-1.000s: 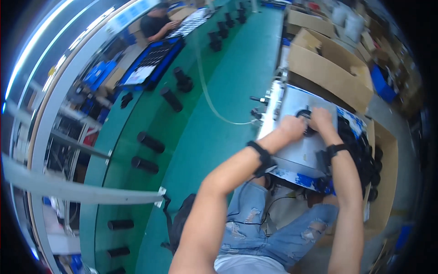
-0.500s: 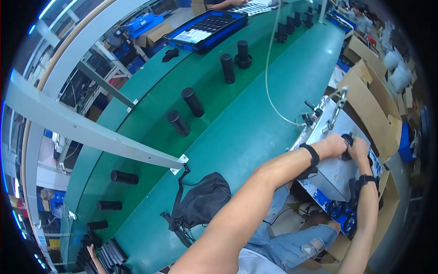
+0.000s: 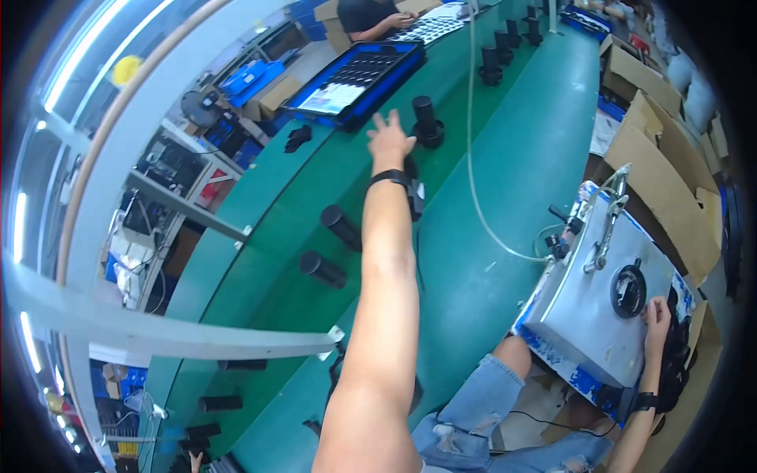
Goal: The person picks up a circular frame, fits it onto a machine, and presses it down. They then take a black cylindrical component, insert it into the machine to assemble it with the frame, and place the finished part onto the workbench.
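Note:
My left hand (image 3: 390,142) reaches far out over the green conveyor belt, its fingers spread and holding nothing. Just right of it stands a black cylinder with a wider ring at its base (image 3: 428,124). Another dark piece is mostly hidden behind my left wrist. On the right, my right hand (image 3: 656,318) is closed, fingers curled together, at the edge of a black ring-shaped part (image 3: 628,292). What those fingers hold, if anything, is hidden. The ring lies on top of a silver metal box (image 3: 587,303), beside a metal lever clamp (image 3: 607,236).
Several black cylinders (image 3: 341,227) stand or lie along the belt (image 3: 465,260). A blue-rimmed tray (image 3: 355,83) sits at the far side. A white post (image 3: 197,335) crosses at left; a thin hose (image 3: 473,158) hangs over the belt. Cardboard boxes (image 3: 658,181) line the right. Another person (image 3: 371,20) works beyond.
My left hand has left the black part on the metal box and swung out over the belt, opening. My right hand has shifted to the ring's near edge. The view has turned somewhat.

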`<state>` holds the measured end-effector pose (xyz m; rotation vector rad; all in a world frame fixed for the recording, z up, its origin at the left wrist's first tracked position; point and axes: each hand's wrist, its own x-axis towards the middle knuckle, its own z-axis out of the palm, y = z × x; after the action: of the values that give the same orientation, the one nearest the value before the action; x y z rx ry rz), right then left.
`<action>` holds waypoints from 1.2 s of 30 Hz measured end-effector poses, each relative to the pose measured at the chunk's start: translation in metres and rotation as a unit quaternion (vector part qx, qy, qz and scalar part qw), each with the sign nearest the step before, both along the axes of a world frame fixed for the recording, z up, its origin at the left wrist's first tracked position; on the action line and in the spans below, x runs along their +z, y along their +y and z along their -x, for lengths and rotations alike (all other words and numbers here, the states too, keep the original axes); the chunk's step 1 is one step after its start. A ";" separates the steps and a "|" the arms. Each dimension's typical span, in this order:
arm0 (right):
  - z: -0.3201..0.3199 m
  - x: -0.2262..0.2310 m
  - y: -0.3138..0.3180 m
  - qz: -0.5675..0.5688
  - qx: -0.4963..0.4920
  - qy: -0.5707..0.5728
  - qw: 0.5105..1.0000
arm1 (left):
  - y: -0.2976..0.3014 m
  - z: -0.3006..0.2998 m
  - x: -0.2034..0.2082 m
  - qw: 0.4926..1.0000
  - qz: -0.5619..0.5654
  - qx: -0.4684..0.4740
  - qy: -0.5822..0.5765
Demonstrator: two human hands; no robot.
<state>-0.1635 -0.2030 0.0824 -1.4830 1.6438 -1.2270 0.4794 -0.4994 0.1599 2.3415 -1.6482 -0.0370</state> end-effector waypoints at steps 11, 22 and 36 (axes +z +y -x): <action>0.009 0.016 0.017 0.051 -0.100 -0.115 0.987 | 0.053 0.034 -0.010 0.943 0.275 -0.177 0.058; -0.241 0.170 0.047 -0.164 0.455 -0.420 0.768 | 0.242 0.220 0.118 0.513 0.058 -0.670 0.533; -0.144 0.151 0.120 0.081 0.174 -0.474 0.859 | 0.383 0.321 0.002 0.205 -0.322 -0.303 0.873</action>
<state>-0.0198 -0.0831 0.2336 -0.9177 0.5946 -1.5383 0.1589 -0.1167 0.1615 0.0735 -0.6410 -2.5318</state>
